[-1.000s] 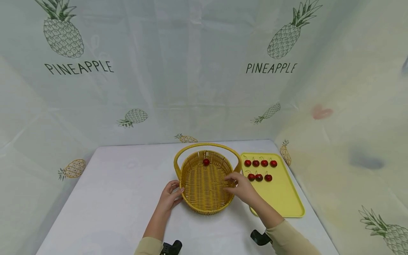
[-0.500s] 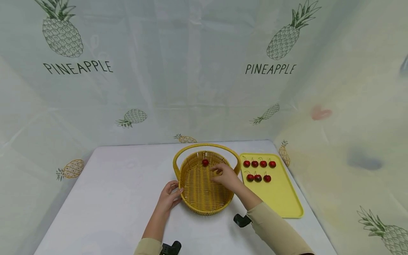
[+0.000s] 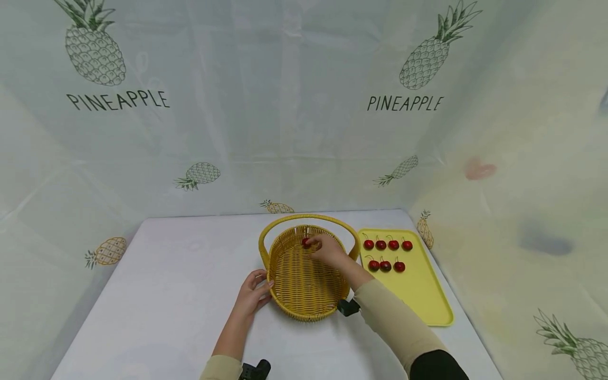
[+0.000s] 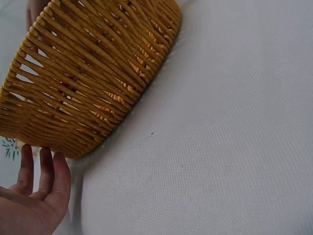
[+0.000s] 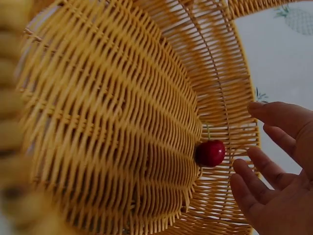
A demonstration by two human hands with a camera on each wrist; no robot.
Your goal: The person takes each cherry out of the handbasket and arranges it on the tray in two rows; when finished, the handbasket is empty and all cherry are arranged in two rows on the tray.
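Note:
A round yellow wicker basket [image 3: 304, 295] with a tall handle stands on the table. My left hand [image 3: 254, 290] touches its left side; the left wrist view has several nearly straight fingers [image 4: 46, 169] against the outer weave. One dark red cherry [image 5: 210, 153] sits inside the basket against the far wall, its stem pointing up. Over the basket reaches my right hand [image 3: 329, 250], fingertips close to that cherry and partly covering it in the head view. In the right wrist view the fingers and thumb are spread, a little apart from the cherry, with nothing between them.
A yellow tray [image 3: 413, 295] lies right of the basket, close to its rim. Two rows of cherries [image 3: 392, 245] with stems rest on its far part. White cloth [image 3: 190, 274] covers the table, and a pineapple-print curtain [image 3: 285, 132] hangs behind.
My right hand has moved from the basket's right rim leftward and away from me, to the cherry inside. My left hand stays at the basket's left side.

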